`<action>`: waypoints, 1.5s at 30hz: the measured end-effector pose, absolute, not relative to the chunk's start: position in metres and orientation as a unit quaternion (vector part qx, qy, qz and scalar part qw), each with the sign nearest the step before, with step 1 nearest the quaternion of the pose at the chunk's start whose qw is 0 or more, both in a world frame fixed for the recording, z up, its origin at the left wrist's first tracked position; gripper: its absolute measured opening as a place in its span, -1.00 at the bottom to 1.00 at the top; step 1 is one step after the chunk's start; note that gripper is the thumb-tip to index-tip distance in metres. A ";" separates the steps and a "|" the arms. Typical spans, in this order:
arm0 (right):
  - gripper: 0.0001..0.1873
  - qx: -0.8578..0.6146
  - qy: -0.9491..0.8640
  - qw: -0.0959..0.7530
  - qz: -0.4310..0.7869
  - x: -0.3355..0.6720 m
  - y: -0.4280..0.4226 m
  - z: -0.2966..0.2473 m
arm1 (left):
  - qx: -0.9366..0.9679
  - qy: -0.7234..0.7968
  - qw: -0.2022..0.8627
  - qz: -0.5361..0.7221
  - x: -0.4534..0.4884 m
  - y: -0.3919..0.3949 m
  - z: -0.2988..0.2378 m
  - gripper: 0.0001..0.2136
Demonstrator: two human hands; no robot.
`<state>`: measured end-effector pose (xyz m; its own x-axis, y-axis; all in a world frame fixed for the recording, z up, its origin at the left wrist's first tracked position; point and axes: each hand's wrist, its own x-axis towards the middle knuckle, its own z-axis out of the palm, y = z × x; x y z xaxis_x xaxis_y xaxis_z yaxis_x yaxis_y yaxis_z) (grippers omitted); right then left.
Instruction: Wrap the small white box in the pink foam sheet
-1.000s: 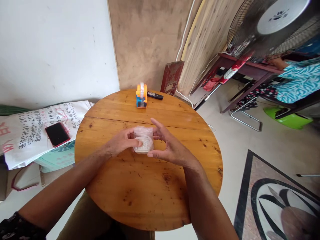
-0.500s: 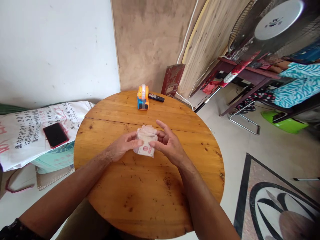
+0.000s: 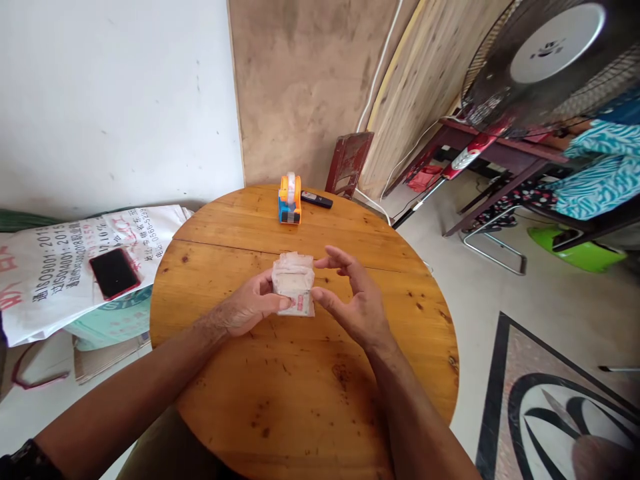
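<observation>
A small white packet (image 3: 294,283) in clear plastic wrap, with red print near its lower edge, is over the middle of the round wooden table (image 3: 280,393). My left hand (image 3: 253,303) grips it from the left, thumb across its front and the other fingers partly hidden behind it. Just right of the packet, my right hand (image 3: 357,300) is open, its thumb and fingers spread apart. The right thumb tip is close to the packet's right edge; whether it touches, I cannot tell.
An orange and blue tape dispenser (image 3: 290,200) stands at the table's back, beside a black handheld object (image 3: 317,199). Left, a phone (image 3: 115,273) lies on a white printed sack (image 3: 60,267). A standing fan (image 3: 545,60) and a seated person (image 3: 600,173) are at right.
My right hand has let go of the packet and moved right, its fingers opening. My left hand keeps its hold, and more of the packet's front shows.
</observation>
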<state>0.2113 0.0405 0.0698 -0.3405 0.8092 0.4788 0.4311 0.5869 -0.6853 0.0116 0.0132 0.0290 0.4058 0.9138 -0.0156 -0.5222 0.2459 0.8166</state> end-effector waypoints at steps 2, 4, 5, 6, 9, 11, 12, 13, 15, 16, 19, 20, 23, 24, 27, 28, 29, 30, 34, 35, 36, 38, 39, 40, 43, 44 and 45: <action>-0.38 -0.382 -0.809 0.393 0.212 0.210 0.039 0.070 | 0.402 0.247 0.740 0.480 0.011 0.013 0.029 -0.49; -0.35 -0.372 -0.824 0.381 0.196 0.210 0.039 0.069 | 0.416 0.238 0.735 0.479 0.011 0.013 0.029 -0.53; -0.34 -0.367 -0.829 0.376 0.189 0.209 0.039 0.069 | 0.419 0.237 0.734 0.478 0.011 0.013 0.029 -0.53; -0.33 -0.363 -0.835 0.372 0.182 0.209 0.038 0.069 | 0.421 0.239 0.734 0.476 0.011 0.014 0.029 -0.52; -0.30 -0.353 -0.848 0.356 0.174 0.209 0.037 0.070 | 0.426 0.248 0.734 0.467 0.011 0.013 0.029 -0.48; -0.30 -0.345 -0.854 0.347 0.178 0.209 0.037 0.071 | 0.425 0.250 0.734 0.467 0.012 0.013 0.030 -0.48; -0.31 -0.342 -0.855 0.344 0.183 0.210 0.037 0.071 | 0.423 0.250 0.735 0.467 0.012 0.012 0.030 -0.49; -0.32 -0.340 -0.856 0.341 0.191 0.210 0.037 0.071 | 0.421 0.250 0.737 0.465 0.012 0.012 0.030 -0.50; -0.33 -0.336 -0.855 0.334 0.212 0.211 0.038 0.071 | 0.420 0.248 0.742 0.460 0.013 0.011 0.030 -0.50; -0.32 -0.334 -0.854 0.332 0.221 0.211 0.038 0.071 | 0.421 0.247 0.743 0.458 0.013 0.011 0.030 -0.51; -0.31 -0.337 -0.857 0.321 0.223 0.211 0.039 0.070 | 0.422 0.251 0.742 0.456 0.012 0.011 0.030 -0.53; -0.30 -0.340 -0.860 0.315 0.215 0.211 0.038 0.070 | 0.421 0.255 0.742 0.455 0.012 0.011 0.030 -0.53; -0.29 -0.348 -0.865 0.311 0.183 0.207 0.035 0.068 | 0.414 0.267 0.746 0.448 0.012 0.011 0.029 -0.54; -0.30 -0.349 -0.865 0.316 0.174 0.206 0.034 0.068 | 0.408 0.269 0.747 0.450 0.012 0.011 0.028 -0.56; -0.33 -0.351 -0.858 0.342 0.155 0.202 0.031 0.066 | 0.378 0.259 0.757 0.467 0.012 0.012 0.028 -0.62; -0.34 -0.350 -0.856 0.350 0.149 0.201 0.030 0.065 | 0.365 0.253 0.761 0.473 0.012 0.012 0.027 -0.63; -0.34 -0.349 -0.854 0.359 0.142 0.201 0.030 0.065 | 0.353 0.249 0.766 0.477 0.012 0.013 0.027 -0.63; -0.34 -0.346 -0.851 0.369 0.137 0.201 0.030 0.065 | 0.344 0.247 0.770 0.477 0.012 0.013 0.026 -0.62; -0.47 -0.361 -0.816 0.418 0.167 0.207 0.034 0.065 | 0.318 0.252 0.787 0.465 0.012 0.012 0.025 -0.56; -0.53 -0.371 -0.803 0.428 0.187 0.209 0.036 0.065 | 0.314 0.255 0.789 0.464 0.012 0.012 0.026 -0.56; -0.58 -0.380 -0.789 0.433 0.211 0.211 0.038 0.065 | 0.311 0.257 0.790 0.462 0.012 0.012 0.026 -0.56; -0.65 -0.389 -0.773 0.430 0.258 0.213 0.042 0.065 | 0.311 0.263 0.789 0.460 0.013 0.011 0.027 -0.57; -0.67 -0.390 -0.769 0.422 0.280 0.213 0.043 0.065 | 0.314 0.265 0.789 0.457 0.014 0.011 0.028 -0.57; -0.69 -0.390 -0.767 0.411 0.301 0.214 0.045 0.065 | 0.319 0.266 0.789 0.453 0.014 0.010 0.028 -0.57; -0.71 -0.392 -0.757 0.388 0.350 0.214 0.048 0.067 | 0.345 0.275 0.786 0.433 0.015 0.010 0.028 -0.57; -0.70 -0.391 -0.754 0.383 0.363 0.214 0.048 0.067 | 0.356 0.279 0.785 0.423 0.016 0.009 0.028 -0.57; -0.69 -0.387 -0.753 0.378 0.374 0.214 0.048 0.068 | 0.368 0.284 0.783 0.414 0.016 0.009 0.028 -0.57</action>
<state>0.2140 0.0484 0.0680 -0.4147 0.8657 0.2804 0.2996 0.4209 -0.8562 0.0160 0.0092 0.0283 0.4970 0.8565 -0.1394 -0.4391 0.3868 0.8109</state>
